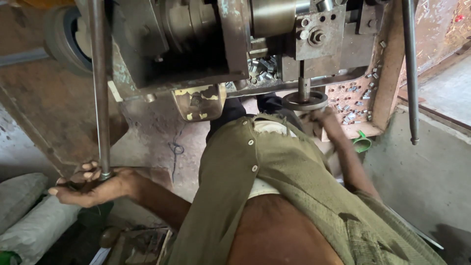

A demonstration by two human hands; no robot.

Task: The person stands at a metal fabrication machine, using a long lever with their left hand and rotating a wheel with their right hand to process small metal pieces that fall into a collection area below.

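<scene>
**Machine loaded with small parts, both hands at the controls**

While the left hand (91,184) is closed around the lower end of a long grey steel lever rod (99,88), the right hand (319,118) reaches up to the round dark metal disc on a short shaft (305,99); it is blurred, so I cannot tell its grip. Many small shiny metal pieces (355,100) already lie in the rusty brown metal tray (387,73), so I judge the work is well under way, though how much remains is not visible.

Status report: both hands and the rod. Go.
Left hand cupped under long rod, at its lower end. Right hand blurred, at handwheel. Nothing in the way.
</scene>
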